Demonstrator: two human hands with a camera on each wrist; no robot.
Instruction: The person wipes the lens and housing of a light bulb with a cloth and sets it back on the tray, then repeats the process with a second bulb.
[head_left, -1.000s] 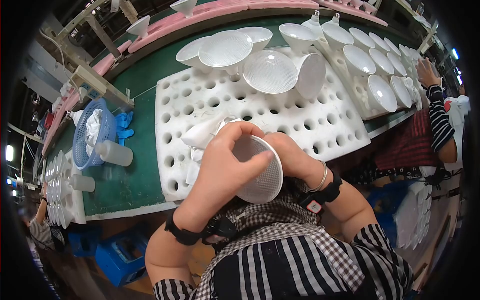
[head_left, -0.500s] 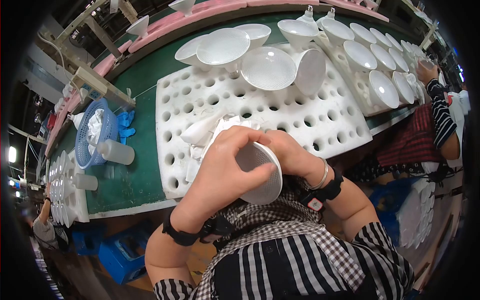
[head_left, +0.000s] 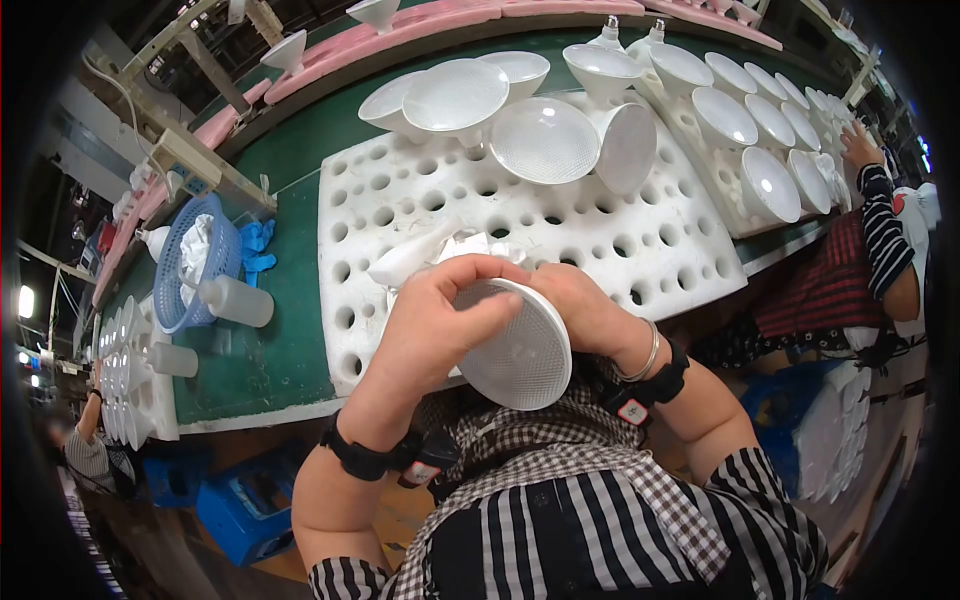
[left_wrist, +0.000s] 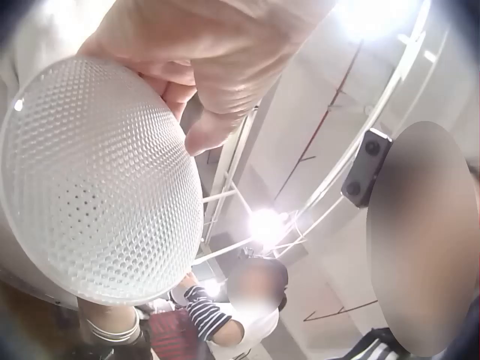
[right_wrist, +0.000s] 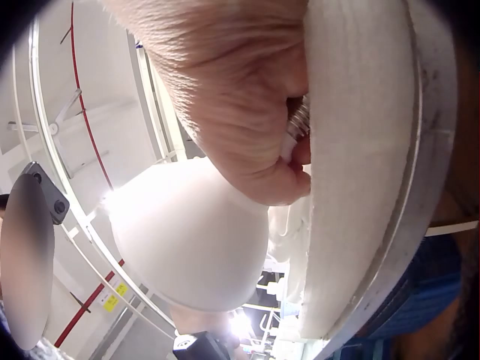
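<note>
In the head view a white reflector lamp bulb is held close before the chest, its dimpled lens facing up and toward the body. My left hand curls over its left side, thumb crossing in front of the lens. The left wrist view shows the lens with that hand at its upper edge. My right hand grips the narrow end, where the threaded screw base shows between the fingers. Just beyond the hands, crumpled white cloth lies on the white foam board.
Several reflector bulbs stand or lean along the board's far side, with more in a rack at right. At left are a blue basket, a white bottle and a blue glove. Another person's arm is at far right.
The bulb's lens has turned more toward the head camera, showing more of its face. My left thumb has shifted from the right rim leftward. The right hand stays at the bulb's back.
</note>
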